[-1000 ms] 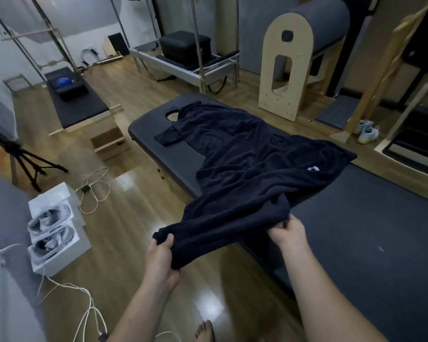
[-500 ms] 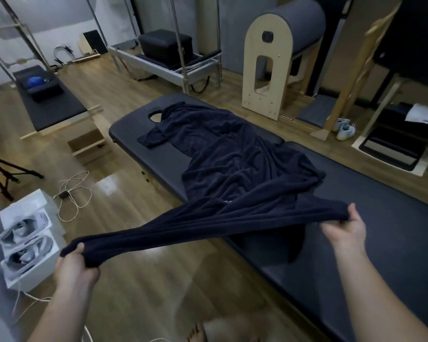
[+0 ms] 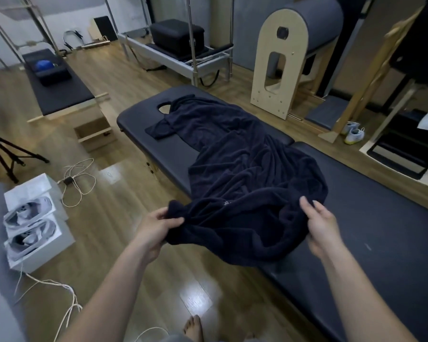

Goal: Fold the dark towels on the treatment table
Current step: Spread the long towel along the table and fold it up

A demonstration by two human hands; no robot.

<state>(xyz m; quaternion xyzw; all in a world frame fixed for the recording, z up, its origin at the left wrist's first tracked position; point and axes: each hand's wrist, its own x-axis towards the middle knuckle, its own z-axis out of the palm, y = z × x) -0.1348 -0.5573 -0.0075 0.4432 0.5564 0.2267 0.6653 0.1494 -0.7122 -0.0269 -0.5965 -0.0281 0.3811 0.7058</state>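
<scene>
A large dark navy towel [image 3: 245, 174] lies crumpled along the black padded treatment table [image 3: 381, 230], its far end by the face hole [image 3: 164, 108]. The near end hangs slack off the table's front edge between my hands. My left hand [image 3: 158, 224] grips a bunched corner of the towel out over the floor. My right hand [image 3: 319, 225] is blurred, its fingers straight against the towel's right fold; its thumb is hidden. A flat dark flap [image 3: 158, 129] lies beside the towel's far end.
White boxes [image 3: 32, 218] and loose cables [image 3: 79, 181] lie on the wood floor to my left, a tripod [image 3: 8, 154] beyond them. A wooden barrel apparatus [image 3: 282, 58] and a reformer frame [image 3: 183, 53] stand behind the table. My bare foot [image 3: 193, 327] is below.
My hands came back together after stretching the towel edge wide apart. The taut edge has gone slack and sags in a heap between them. My right hand's grip has loosened.
</scene>
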